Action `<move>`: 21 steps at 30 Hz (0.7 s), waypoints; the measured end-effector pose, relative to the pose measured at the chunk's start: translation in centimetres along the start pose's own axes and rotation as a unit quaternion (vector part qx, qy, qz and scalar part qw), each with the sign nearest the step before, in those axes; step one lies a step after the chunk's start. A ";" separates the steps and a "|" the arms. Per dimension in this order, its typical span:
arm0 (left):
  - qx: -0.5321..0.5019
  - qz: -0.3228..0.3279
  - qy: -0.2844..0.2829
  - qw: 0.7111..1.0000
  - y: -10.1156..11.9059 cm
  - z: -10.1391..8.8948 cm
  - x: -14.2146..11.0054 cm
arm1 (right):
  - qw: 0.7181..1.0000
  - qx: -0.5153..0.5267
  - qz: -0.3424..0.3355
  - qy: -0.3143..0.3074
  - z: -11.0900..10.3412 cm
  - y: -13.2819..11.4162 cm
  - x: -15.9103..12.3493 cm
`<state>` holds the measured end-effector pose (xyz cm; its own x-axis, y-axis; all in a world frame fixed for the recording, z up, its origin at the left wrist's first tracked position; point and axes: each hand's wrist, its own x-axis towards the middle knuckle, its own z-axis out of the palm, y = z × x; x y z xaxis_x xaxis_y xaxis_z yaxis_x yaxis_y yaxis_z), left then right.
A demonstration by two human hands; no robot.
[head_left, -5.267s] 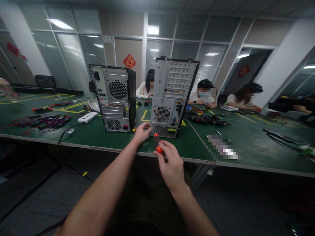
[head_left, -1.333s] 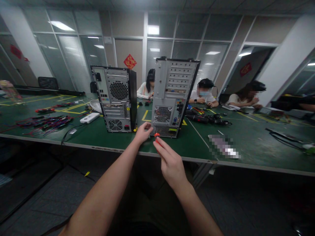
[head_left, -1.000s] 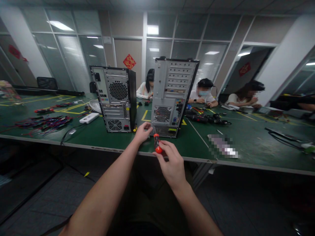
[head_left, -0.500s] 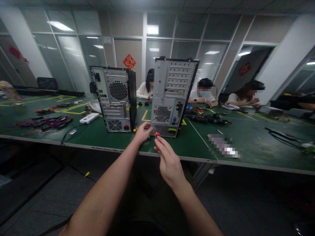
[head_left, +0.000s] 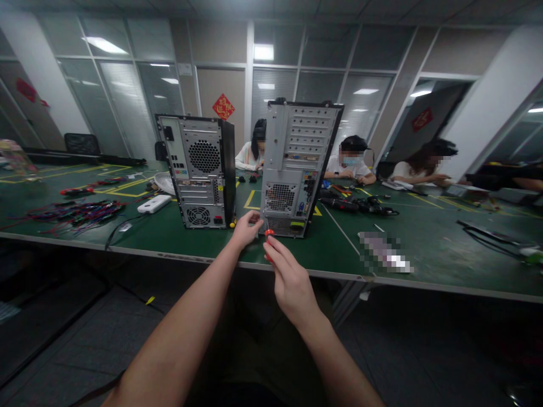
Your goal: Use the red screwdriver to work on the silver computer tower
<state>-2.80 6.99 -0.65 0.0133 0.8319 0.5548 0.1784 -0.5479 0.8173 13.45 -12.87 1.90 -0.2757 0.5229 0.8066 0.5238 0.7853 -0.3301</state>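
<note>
My right hand (head_left: 292, 280) is closed around the red handle of a screwdriver (head_left: 269, 232), whose thin shaft points up at the lower left corner of the right-hand computer tower (head_left: 280, 169). Right beside that same corner is my left hand (head_left: 247, 229). Its fingers are curled in and its thumb reaches toward the case edge; what they pinch, if anything, is hidden. The tower stands upright with its grey back panel facing me. A second computer tower (head_left: 199, 169), black-sided, stands upright to the left, apart from both hands.
On the green table (head_left: 335, 249) lie a white power strip (head_left: 154, 204), a tangle of thin cables (head_left: 78, 212) and a black power tool (head_left: 339, 202). A blurred-out flat object (head_left: 384, 251) rests near the front edge. Several people sit across the table.
My right hand has shifted slightly on the screwdriver, and the handle sits a touch further left. My left hand and both towers hold their places.
</note>
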 end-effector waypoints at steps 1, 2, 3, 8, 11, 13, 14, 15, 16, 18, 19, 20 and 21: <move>-0.001 0.000 0.000 1.000 0.0 0.0 0.0 | 1.000 -0.002 0.008 0.010 0.0 -0.1 0.0; -0.002 0.000 0.000 1.000 0.0 0.0 0.0 | 0.999 -0.005 0.018 0.025 0.0 -0.1 0.0; -0.002 0.001 0.000 1.000 -0.1 0.0 0.0 | 0.998 -0.009 0.032 0.045 0.0 -0.2 0.1; 0.003 0.001 -0.003 1.000 -0.1 0.0 0.0 | 0.992 -0.011 0.071 0.108 -0.1 -0.3 0.3; 0.002 0.006 -0.006 1.000 -0.1 0.0 0.0 | 0.996 0.025 0.051 0.072 -0.1 0.1 0.1; 0.002 0.006 -0.006 1.000 0.0 0.0 0.0 | 0.997 0.050 0.039 0.040 0.1 0.4 -0.1; 0.003 0.005 -0.006 1.000 0.1 0.0 0.0 | 0.997 0.058 0.036 0.026 0.1 0.6 -0.2; 0.003 0.004 -0.007 1.000 0.1 0.0 0.0 | 0.997 0.062 0.035 0.016 0.2 0.7 -0.3; 0.004 0.004 -0.008 1.000 0.1 0.0 0.0 | 0.997 0.065 0.034 0.009 0.3 0.7 -0.4; 0.003 0.004 -0.009 1.000 0.1 0.0 0.0 | 0.997 0.070 0.035 0.004 0.3 0.7 -0.4; 0.003 0.004 -0.009 1.000 0.1 0.0 0.0 | 0.997 0.071 0.035 0.004 0.3 0.6 -0.4; 0.002 0.004 -0.009 1.000 0.0 0.0 0.0 | 0.997 0.070 0.034 0.007 0.3 0.5 -0.3; 0.001 0.003 -0.009 1.000 0.0 0.0 0.0 | 0.997 0.068 0.034 0.009 0.3 0.3 -0.2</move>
<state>-2.77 6.99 -0.66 0.0314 0.8296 0.5574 0.1810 -0.5532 0.8131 13.47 -12.66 1.46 -0.2285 0.5720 0.7878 0.4256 0.7865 -0.4476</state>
